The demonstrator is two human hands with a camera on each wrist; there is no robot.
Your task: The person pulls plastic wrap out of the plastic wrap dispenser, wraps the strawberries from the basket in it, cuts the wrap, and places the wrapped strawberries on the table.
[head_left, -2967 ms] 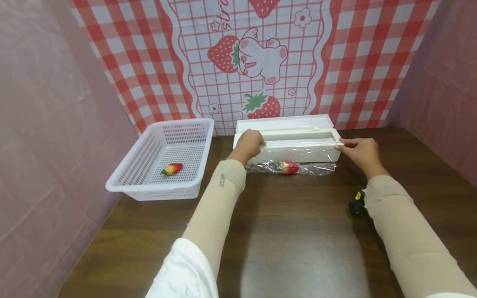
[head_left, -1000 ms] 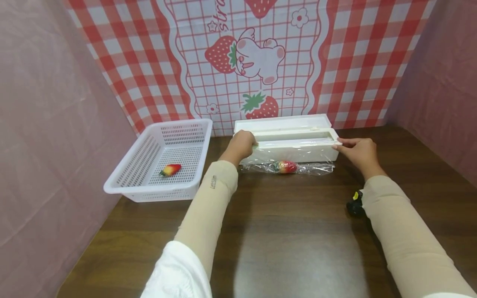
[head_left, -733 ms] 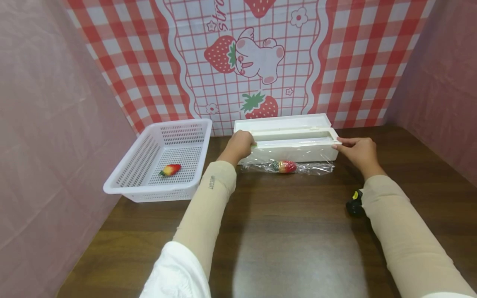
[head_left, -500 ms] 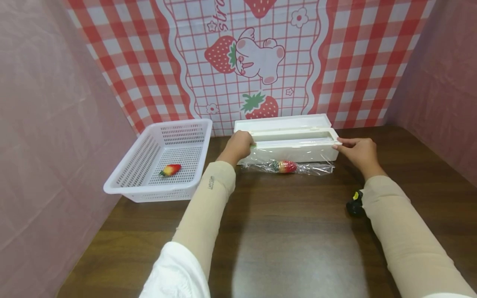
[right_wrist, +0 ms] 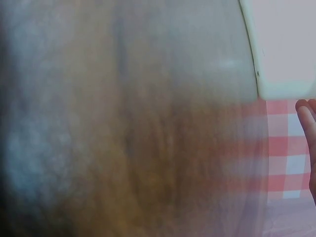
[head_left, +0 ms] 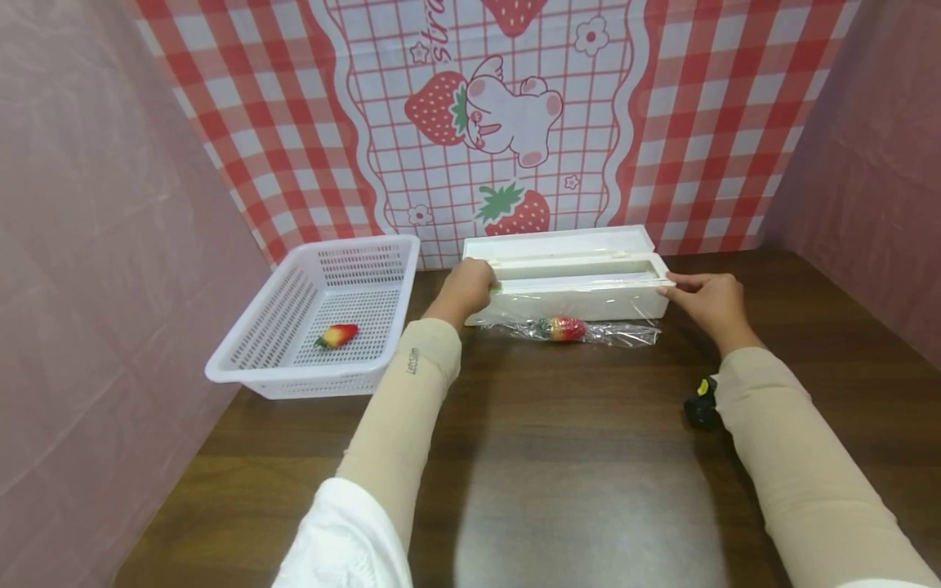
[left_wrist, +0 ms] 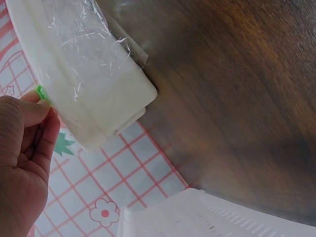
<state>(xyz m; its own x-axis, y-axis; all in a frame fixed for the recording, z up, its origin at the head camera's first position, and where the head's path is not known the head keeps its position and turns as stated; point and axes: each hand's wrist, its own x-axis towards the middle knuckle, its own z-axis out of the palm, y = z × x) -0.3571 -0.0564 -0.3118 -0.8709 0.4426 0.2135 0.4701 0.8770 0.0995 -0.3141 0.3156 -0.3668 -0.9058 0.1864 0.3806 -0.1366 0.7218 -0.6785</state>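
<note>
A long white cling film dispenser (head_left: 573, 300) with its lid raised stands at the back of the table. Clear film hangs over its front edge, and a red-and-yellow strawberry (head_left: 568, 329) lies wrapped in that film before it. My left hand (head_left: 468, 287) is at the dispenser's left end; in the left wrist view its thumb and fingers pinch a small green slider (left_wrist: 41, 93) on the edge. At the other end, my right hand (head_left: 711, 304) grips the corner between thumb and fingers. Only fingertips near the dispenser show in the right wrist view.
To the left, a white perforated basket (head_left: 294, 374) holds one bare strawberry (head_left: 338, 336). A black object with a yellow mark (head_left: 702, 404) is at my right forearm. A checked strawberry-print cloth (head_left: 706, 147) hangs right behind the dispenser.
My left hand has slid leftward along the dispenser's front edge to its left end, the green slider in its pinch. The right hand keeps its hold; the wrapped strawberry stays in place.
</note>
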